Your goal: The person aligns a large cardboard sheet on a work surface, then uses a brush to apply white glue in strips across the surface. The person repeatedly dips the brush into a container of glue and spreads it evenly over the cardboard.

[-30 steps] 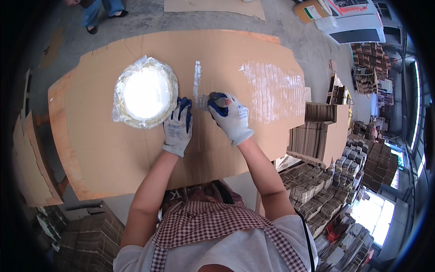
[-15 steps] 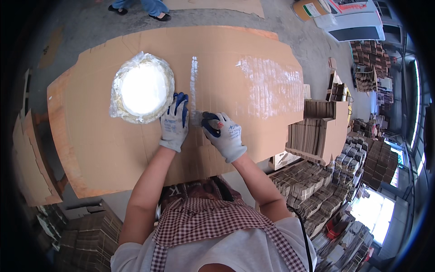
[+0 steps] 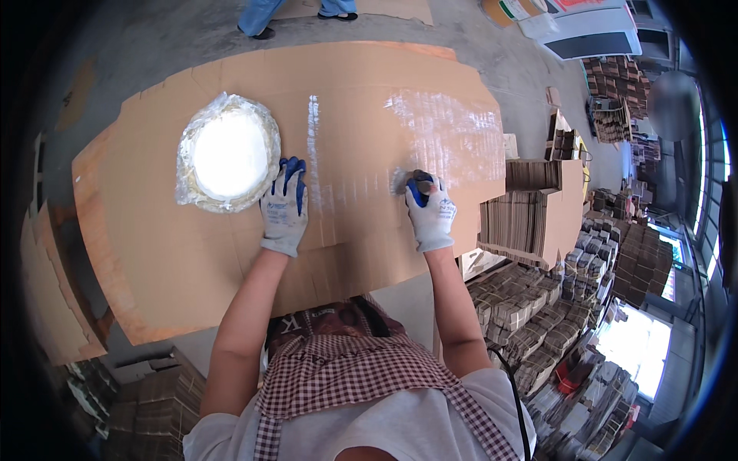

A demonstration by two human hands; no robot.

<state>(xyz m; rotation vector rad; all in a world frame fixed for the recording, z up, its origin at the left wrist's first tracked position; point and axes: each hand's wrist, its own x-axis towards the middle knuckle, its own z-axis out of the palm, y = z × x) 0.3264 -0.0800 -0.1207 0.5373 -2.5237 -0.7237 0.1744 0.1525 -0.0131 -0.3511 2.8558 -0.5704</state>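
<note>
A large brown cardboard sheet [image 3: 361,253] lies across the table under both my hands. My right hand [image 3: 432,213], in a white glove with blue fingers, is closed round a small grey flat tool [image 3: 399,181], its exact kind unclear. The tool is against the sheet, at the lower left of a broad whitish smeared patch [image 3: 453,138]. My left hand [image 3: 285,206], gloved alike, rests on the sheet with fingers stretched out beside a plastic-wrapped round basin [image 3: 272,146] with bright white contents. Between basin and patch runs a narrow white streak [image 3: 313,127].
Right of the table stands a stack of cut cardboard [image 3: 511,223]. Bundled cardboard [image 3: 507,303] fills the lower right. Beyond the far edge is another person's leg [image 3: 260,14] in blue trousers. A white machine [image 3: 588,34] stands at the far right.
My right hand has moved right with the grey tool, from beside the narrow streak to the whitish patch. My left hand stays by the basin. The other person's feet have shifted right.
</note>
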